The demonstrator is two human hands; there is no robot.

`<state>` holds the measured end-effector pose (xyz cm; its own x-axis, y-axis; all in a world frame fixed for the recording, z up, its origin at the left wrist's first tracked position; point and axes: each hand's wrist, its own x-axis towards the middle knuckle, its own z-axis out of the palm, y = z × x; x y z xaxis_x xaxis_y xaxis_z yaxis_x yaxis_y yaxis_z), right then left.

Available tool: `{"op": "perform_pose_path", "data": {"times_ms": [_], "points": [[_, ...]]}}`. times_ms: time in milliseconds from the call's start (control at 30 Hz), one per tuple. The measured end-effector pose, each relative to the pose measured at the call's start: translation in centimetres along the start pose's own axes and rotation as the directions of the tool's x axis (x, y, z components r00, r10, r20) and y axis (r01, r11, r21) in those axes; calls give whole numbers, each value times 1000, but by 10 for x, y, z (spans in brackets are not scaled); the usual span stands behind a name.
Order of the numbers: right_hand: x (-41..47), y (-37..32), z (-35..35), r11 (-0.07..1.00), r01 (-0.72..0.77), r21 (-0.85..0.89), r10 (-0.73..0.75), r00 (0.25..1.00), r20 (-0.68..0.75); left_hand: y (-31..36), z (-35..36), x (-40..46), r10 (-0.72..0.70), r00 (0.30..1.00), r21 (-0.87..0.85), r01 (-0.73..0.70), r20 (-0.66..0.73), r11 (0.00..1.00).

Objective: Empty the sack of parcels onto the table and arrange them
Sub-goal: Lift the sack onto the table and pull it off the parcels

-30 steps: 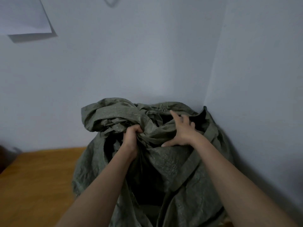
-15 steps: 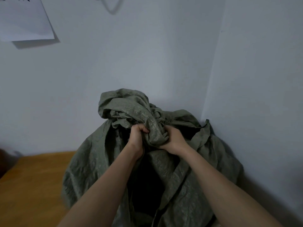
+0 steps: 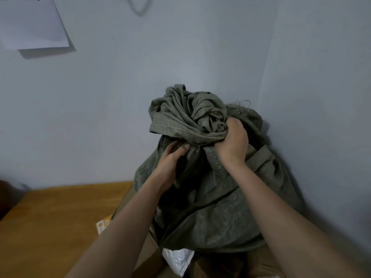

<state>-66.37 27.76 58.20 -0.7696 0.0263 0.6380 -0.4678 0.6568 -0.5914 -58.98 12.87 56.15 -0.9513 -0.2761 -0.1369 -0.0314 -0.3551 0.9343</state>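
A grey-green woven sack (image 3: pixel 216 213) stands upended in the corner of a wooden table (image 3: pixel 52 217), its cloth bunched at the top. My right hand (image 3: pixel 232 143) grips the bunched cloth at the top. My left hand (image 3: pixel 170 159) holds a fold of the sack just below and to the left. Under the sack's lifted lower edge parcels show: a white plastic mailer (image 3: pixel 178 259), a brown cardboard box (image 3: pixel 146 253) and a small white and orange packet (image 3: pixel 103 224). The rest of the contents is hidden by the sack and my arms.
Pale walls meet in a corner right behind the sack. A white sheet of paper (image 3: pixel 32 23) hangs on the left wall. The bare table top stretches to the left. A dark object (image 3: pixel 8 195) sits at the table's far left edge.
The sack has been gathered and lifted up and to the right. Its lower edge has risen, and parcels now show beneath it. My right hand went from lying flat to gripping the cloth.
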Motion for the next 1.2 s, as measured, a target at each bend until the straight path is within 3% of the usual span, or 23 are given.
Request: {"op": "perform_pose_path", "data": {"times_ms": [200,333,433,567,667,900,1100,1200], "points": [[0,-8,-1,996,92,-18,-93,993,-75,5,9,-7,17,987,87,-31,158,996],[-6,-21,1,975,207,-85,-206,978,16,12,19,-5,50,948,-78,-27,316,997],[-19,-28,-3,960,275,-53,-269,959,89,14,23,-2,80,968,-216,-28,239,976],[-39,-30,-10,956,290,47,-292,923,251,14,18,5,55,998,-280,-62,-31,958],[-49,-26,-18,954,217,207,-280,892,355,15,9,8,21,987,-315,-72,-161,946],[-38,-25,-40,988,111,-105,-54,899,435,38,0,-5,-21,983,-418,-59,-183,907],[-38,-21,-37,1000,-2,24,-11,859,512,65,15,-28,50,999,-440,-50,-11,897],[-39,-24,-33,992,-9,129,-52,883,467,70,27,-40,50,997,-441,-19,58,897]]}}
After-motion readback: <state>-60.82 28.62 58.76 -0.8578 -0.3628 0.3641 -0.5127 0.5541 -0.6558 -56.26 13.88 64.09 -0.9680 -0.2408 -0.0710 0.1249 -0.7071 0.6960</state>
